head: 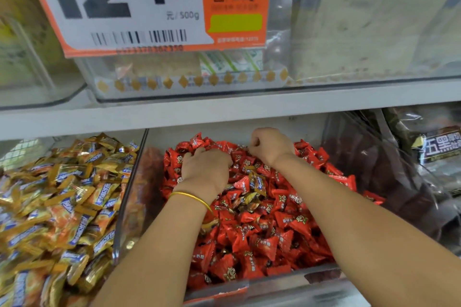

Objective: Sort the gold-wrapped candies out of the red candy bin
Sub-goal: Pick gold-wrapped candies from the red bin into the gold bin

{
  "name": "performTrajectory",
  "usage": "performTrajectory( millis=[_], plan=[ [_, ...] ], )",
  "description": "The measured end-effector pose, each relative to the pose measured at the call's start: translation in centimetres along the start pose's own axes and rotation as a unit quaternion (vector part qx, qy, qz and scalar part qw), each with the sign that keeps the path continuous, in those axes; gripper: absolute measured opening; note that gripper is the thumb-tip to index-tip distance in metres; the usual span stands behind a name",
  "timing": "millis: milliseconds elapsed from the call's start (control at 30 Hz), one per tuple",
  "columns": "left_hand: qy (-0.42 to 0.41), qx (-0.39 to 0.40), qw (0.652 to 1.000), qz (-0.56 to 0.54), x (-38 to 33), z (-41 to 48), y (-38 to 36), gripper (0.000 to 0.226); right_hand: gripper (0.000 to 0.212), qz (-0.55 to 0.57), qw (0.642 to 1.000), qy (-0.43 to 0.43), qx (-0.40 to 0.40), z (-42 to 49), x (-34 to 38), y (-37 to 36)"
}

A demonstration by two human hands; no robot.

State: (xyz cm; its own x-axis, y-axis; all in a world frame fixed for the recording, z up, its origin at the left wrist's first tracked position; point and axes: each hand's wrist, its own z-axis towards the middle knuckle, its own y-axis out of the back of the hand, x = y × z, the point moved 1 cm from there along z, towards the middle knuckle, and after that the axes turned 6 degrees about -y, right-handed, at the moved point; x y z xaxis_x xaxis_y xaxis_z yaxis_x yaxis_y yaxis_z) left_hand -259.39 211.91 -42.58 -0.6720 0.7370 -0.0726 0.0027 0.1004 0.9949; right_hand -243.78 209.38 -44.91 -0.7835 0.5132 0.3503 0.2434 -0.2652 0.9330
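Shop shelving all round, bulk sweets aisle by the look of it. Up above both hands runs a pale grey shelf board (pixel 224 109). On it sits a see-through plastic box (pixel 274 87), with a big white-and-orange price card (pixel 124 2) reading 12.8 per 500g hung on its front.

Both hands are down in the clear plastic bin of red candies (pixel 274 281). It's heaped with shiny red pillow-shaped wrappers (pixel 262 232), each with a little cartoon print.

The left hand (pixel 205 172) has a thin yellow bangle (pixel 189 197) on the wrist. Its fingers are curled down into the red pile, tips buried, so can't tell if it's got anything. The right hand (pixel 270 146) sits just beyond it and to its right, balled up loosely on the back of the heap. Can't tell what's inside that one either.

A few gold-wrapped candies (pixel 257 183) lie on top of the red ones, just right of the left wrist and nearer than the right hand. They have crinkly gold foil with a blue-and-white label.

Off to the left of the left hand, past the clear wall, is a heap of the same kind of gold sweets (pixel 62 194). Right of the right hand are dark plastic packets (pixel 436 147) with white lettering.
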Motion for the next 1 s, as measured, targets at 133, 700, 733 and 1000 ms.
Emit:
performTrajectory(
  millis=[133,700,733,1000],
  plan=[
    [-0.003,-0.001,1.0,-0.019,-0.1,0.1,0.1,0.056,0.026,0.036,0.998,0.038,0.026,-0.3,0.0,0.0],
    [-0.095,-0.023,0.987,-0.131,-1.1,0.3,1.2,0.027,0.055,0.001,0.953,0.043,0.299,-2.1,0.0,2.5],
    [-0.104,0.014,0.991,-0.088,-1.2,0.2,0.9,0.023,0.067,-0.011,0.948,0.042,0.315,-2.2,-0.2,2.6],
    [-0.024,-0.002,1.0,0.02,-0.6,0.0,0.5,0.028,0.078,-0.136,0.958,0.102,0.233,-2.9,0.5,1.8]
  ],
)
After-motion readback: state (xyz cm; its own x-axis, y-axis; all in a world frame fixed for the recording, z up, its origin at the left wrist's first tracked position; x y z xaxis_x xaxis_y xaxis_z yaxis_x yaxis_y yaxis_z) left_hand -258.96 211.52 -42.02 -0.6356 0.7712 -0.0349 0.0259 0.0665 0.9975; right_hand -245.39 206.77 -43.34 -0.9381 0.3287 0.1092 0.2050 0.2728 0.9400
